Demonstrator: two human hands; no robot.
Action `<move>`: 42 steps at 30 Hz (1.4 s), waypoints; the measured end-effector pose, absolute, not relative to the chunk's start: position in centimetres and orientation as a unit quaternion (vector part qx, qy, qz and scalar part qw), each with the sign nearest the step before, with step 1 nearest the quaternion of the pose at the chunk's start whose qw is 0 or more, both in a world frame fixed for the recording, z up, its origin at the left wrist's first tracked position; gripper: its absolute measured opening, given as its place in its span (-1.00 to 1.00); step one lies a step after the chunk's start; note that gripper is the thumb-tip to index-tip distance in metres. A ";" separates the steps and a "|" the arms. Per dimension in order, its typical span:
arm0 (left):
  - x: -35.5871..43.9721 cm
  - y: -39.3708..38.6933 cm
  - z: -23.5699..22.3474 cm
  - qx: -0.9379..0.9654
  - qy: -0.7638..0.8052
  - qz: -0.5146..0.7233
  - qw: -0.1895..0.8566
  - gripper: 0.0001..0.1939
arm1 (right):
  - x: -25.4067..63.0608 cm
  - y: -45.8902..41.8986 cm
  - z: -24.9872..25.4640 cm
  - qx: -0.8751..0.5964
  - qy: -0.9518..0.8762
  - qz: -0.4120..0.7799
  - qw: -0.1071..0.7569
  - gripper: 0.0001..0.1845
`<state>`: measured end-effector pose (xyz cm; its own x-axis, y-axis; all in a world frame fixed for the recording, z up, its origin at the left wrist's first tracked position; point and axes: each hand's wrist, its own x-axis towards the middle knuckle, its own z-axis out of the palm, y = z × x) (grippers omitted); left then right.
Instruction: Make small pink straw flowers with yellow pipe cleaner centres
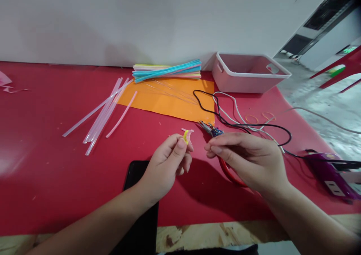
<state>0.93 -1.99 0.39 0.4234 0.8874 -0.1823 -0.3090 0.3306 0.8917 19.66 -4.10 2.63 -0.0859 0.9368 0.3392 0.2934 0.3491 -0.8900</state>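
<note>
Between the thumb and fingers of my left hand [172, 155] is a small pink and yellow folded piece [186, 135], with a short pink end sticking out at its top. My right hand [248, 155] is beside it, thumb and fingertips pressed together; anything held there is too small to make out. Partly hidden under the right hand lies a pair of pliers [208, 128] with red handles, its jaws pointing up and left. A black phone-like slab [138, 172] sits below my left wrist, mostly covered by the arm.
Pink straws [104, 116] lie at the left; a blue, yellow and pink bundle [166, 71] rests behind an orange sheet [169, 101]. At the back right stands a pink bin [242, 83]. Black and white cables [234, 124] run toward a purple power strip [332, 176], near rubber bands [252, 119].
</note>
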 end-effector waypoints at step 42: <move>1.2 -3.1 0.9 0.509 0.392 0.295 0.708 -0.62 | 18.7 -5.3 2.9 -0.507 -0.607 0.321 0.522 -0.88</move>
